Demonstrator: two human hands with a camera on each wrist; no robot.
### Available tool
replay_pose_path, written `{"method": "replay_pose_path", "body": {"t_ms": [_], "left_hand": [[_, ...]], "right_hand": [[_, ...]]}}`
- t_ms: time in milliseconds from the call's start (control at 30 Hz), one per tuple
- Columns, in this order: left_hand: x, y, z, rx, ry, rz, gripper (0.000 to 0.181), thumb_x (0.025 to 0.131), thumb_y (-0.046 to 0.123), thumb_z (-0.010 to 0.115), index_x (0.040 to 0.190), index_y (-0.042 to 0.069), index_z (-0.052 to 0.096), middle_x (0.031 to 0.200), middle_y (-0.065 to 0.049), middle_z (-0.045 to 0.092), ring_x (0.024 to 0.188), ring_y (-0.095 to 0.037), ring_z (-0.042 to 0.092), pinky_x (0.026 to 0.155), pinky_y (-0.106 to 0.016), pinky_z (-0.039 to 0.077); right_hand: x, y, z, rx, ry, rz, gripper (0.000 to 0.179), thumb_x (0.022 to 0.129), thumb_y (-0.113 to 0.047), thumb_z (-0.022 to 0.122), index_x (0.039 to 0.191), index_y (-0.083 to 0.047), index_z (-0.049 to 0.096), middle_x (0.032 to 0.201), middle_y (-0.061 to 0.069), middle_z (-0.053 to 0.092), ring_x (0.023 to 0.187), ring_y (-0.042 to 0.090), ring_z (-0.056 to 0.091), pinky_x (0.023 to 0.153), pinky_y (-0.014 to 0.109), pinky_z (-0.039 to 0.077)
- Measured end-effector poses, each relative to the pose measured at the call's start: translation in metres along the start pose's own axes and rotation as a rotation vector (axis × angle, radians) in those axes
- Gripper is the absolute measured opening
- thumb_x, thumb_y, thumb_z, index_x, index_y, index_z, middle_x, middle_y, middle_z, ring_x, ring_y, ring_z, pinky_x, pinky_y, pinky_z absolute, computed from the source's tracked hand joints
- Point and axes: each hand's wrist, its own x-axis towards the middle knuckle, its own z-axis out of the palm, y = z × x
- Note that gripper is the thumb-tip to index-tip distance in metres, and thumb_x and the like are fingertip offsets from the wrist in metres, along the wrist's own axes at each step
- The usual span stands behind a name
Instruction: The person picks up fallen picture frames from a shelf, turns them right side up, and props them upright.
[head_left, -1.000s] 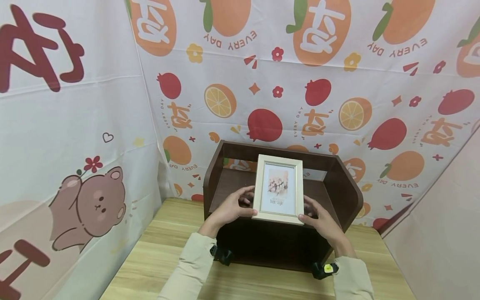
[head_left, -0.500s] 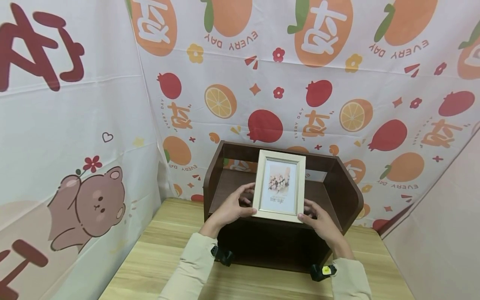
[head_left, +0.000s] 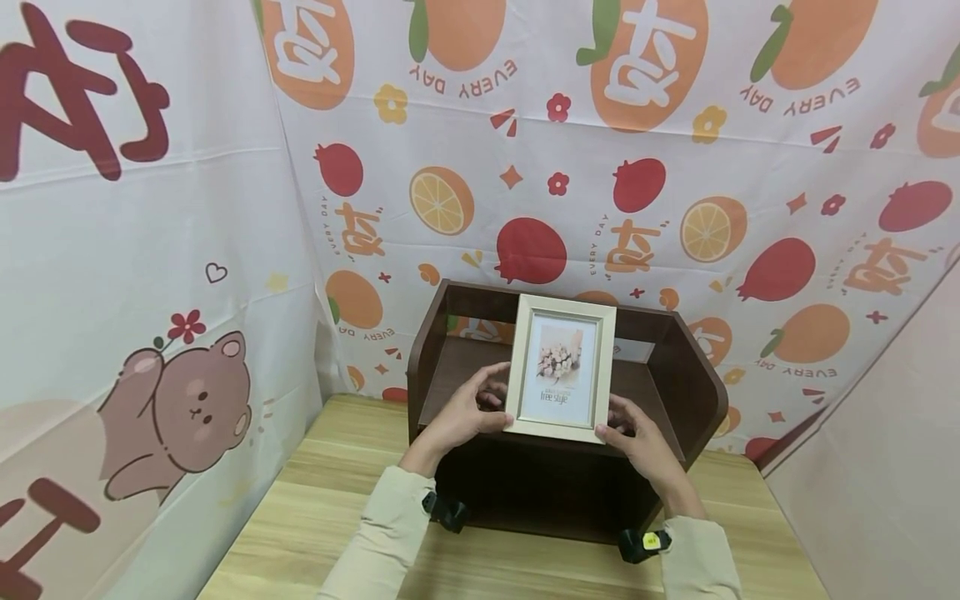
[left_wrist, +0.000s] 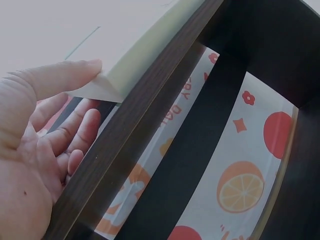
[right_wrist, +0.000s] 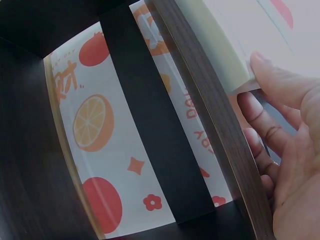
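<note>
A cream picture frame (head_left: pixel 517 367) with a flower print leans back slightly at the front edge of a dark brown shelf's upper board (head_left: pixel 457 367). My left hand (head_left: pixel 468 410) pinches its lower left corner, thumb on the front and curled fingers behind. At the lower right corner my right hand (head_left: pixel 641 437) does the same. In the left wrist view the picture frame's corner (left_wrist: pixel 112 87) sits right at the shelf edge (left_wrist: pixel 125 120), under the thumb. The right wrist view shows the other corner (right_wrist: pixel 240 82) between thumb and fingers, close to the board's edge (right_wrist: pixel 215 95).
The shelf stands on a wood-grain table (head_left: pixel 300 500), with raised sides (head_left: pixel 686 383) and a back rail around its upper board. Below lies a dark open compartment (head_left: pixel 540 492). A fruit-patterned cloth (head_left: pixel 480 142) hangs behind, and a bear-printed cloth (head_left: pixel 187 400) at the left.
The picture frame has tilted more upright, its top edge rising and shifting slightly right in the head view. Both hands keep their grip at its lower corners with little movement.
</note>
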Motion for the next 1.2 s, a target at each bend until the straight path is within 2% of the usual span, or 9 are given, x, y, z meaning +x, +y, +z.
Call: {"method": "replay_pose_path", "body": {"t_ms": [200,467,667,967,1200], "left_hand": [[-0.0005,-0.0001,-0.0007,-0.019,0.029,0.005,0.070,0.083,0.009,0.074,0.145,0.017,0.043,0.117,-0.017,0.057,0.099,-0.025,0.053,0.084,-0.030,0.040],[-0.0010,0.0010,-0.0010,-0.046,0.053,0.025,0.065,0.082,0.006,0.074,0.141,0.016,0.047,0.113,-0.017,0.059,0.093,-0.021,0.053,0.082,-0.031,0.041],[-0.0019,0.0015,-0.0015,-0.055,0.041,0.016,0.061,0.083,0.006,0.073,0.139,0.013,0.049,0.113,-0.017,0.059,0.093,-0.020,0.053,0.082,-0.032,0.043],[-0.0028,0.0016,-0.0035,-0.036,0.002,-0.011,0.052,0.085,0.009,0.072,0.134,0.011,0.052,0.114,-0.015,0.057,0.094,-0.017,0.052,0.083,-0.031,0.045],[-0.0026,-0.0017,-0.0042,-0.022,-0.014,0.021,0.050,0.086,0.009,0.072,0.133,0.008,0.052,0.111,-0.017,0.057,0.092,-0.016,0.053,0.082,-0.028,0.045]], "right_hand": [[0.0013,0.0016,0.0008,-0.007,0.029,-0.013,0.055,0.092,-0.021,0.067,0.141,-0.012,0.045,0.119,0.016,0.059,0.092,0.017,0.045,0.074,0.026,0.044],[0.0030,0.0014,0.0023,-0.017,0.053,-0.020,0.052,0.092,-0.017,0.066,0.139,-0.013,0.045,0.111,0.015,0.058,0.088,0.016,0.046,0.072,0.025,0.043],[0.0034,0.0010,0.0020,-0.018,0.049,0.007,0.053,0.092,-0.017,0.065,0.140,-0.014,0.042,0.112,0.014,0.057,0.088,0.016,0.045,0.072,0.026,0.042],[0.0020,0.0027,0.0004,-0.018,0.027,0.003,0.054,0.093,-0.017,0.065,0.140,-0.013,0.038,0.113,0.015,0.056,0.088,0.015,0.045,0.072,0.026,0.042],[0.0017,0.0045,0.0001,-0.014,0.021,0.004,0.056,0.094,-0.017,0.064,0.142,-0.012,0.035,0.117,0.015,0.054,0.091,0.017,0.045,0.073,0.027,0.043]]}}
